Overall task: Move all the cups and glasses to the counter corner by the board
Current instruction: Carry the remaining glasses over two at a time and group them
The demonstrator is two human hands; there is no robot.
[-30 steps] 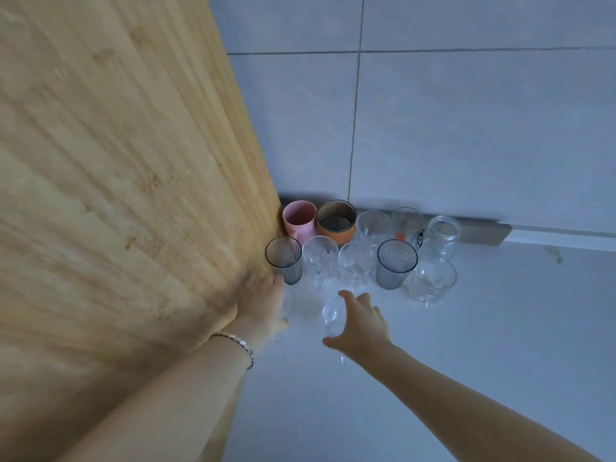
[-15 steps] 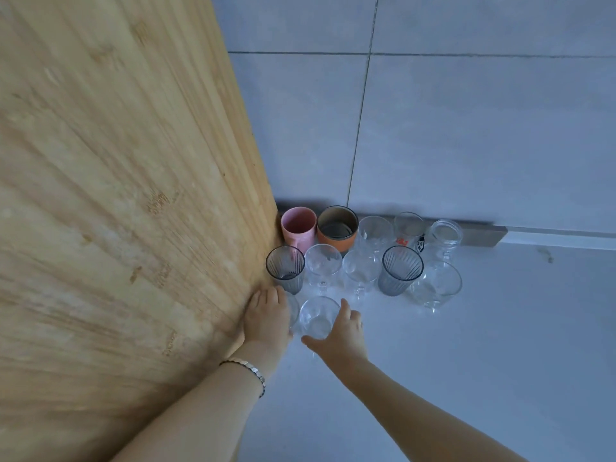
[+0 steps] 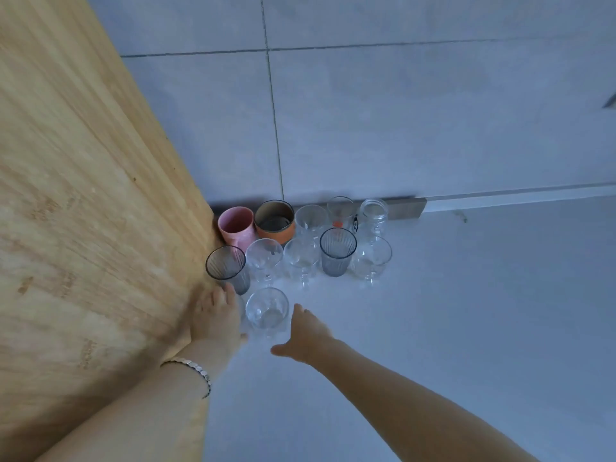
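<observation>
So the cups and glasses are all bunched in the far corner of the white counter (image 3: 466, 328), right where the big wooden board (image 3: 83, 211) leans up against the tiled wall (image 3: 400, 121); far row from the left is a pink cup (image 3: 235, 227), an orange cup (image 3: 274, 220), a clear glass (image 3: 310, 219), a glass with a red mark (image 3: 340, 211) and a little jar (image 3: 374, 212); next row nearer has a smoky ribbed tumbler (image 3: 228, 269) touching the board, two clear stemmed glasses (image 3: 265, 258) side by side, a second grey tumbler (image 3: 337, 251) and another clear stemmed glass (image 3: 371, 258) on the right end.

One clear glass (image 3: 266, 310) stands upright by itself in the near row, just in front of the stemmed ones; the left hand (image 3: 215, 320) sits flat between it and the board, fingers loose, not gripping anything I can see, bracelet (image 3: 190, 368) on the wrist; the right hand (image 3: 305, 335) is just right of that glass, fingers spread wide, empty, close to it but not touching as far as I can tell.
</observation>
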